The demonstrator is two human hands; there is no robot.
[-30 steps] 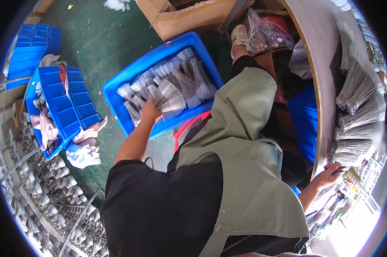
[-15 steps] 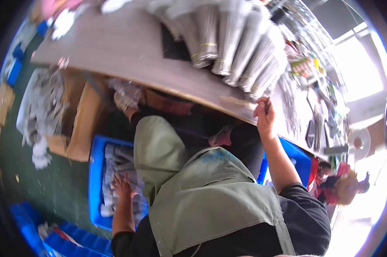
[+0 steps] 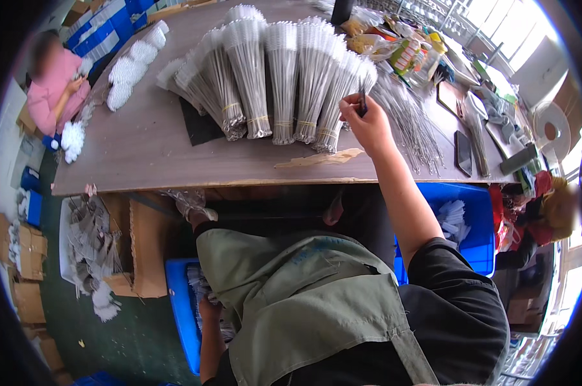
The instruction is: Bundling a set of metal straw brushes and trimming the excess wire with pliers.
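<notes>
Brush bundles [image 3: 284, 83] on table [image 3: 143, 154] — right hand [image 3: 366, 122] pinched on dark stick [image 3: 362, 103], left hand [image 3: 208, 309] unclear

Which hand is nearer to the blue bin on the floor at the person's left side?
Left. The left hand reaches down into the blue bin, among the brushes there. The right hand is far off, raised over the table.

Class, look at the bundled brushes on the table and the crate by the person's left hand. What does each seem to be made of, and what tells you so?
Bundled brushes: likely thin twisted metal wire stems with pale, semi-clear bristles, probably nylon; they glint silvery and look fuzzy at the tips. Yellowish bands hold each bundle.
Blue crate: apparently moulded plastic, judging by its uniform glossy blue and smooth rim.
Table: matt grey-brown board, probably laminate or wood.
</notes>
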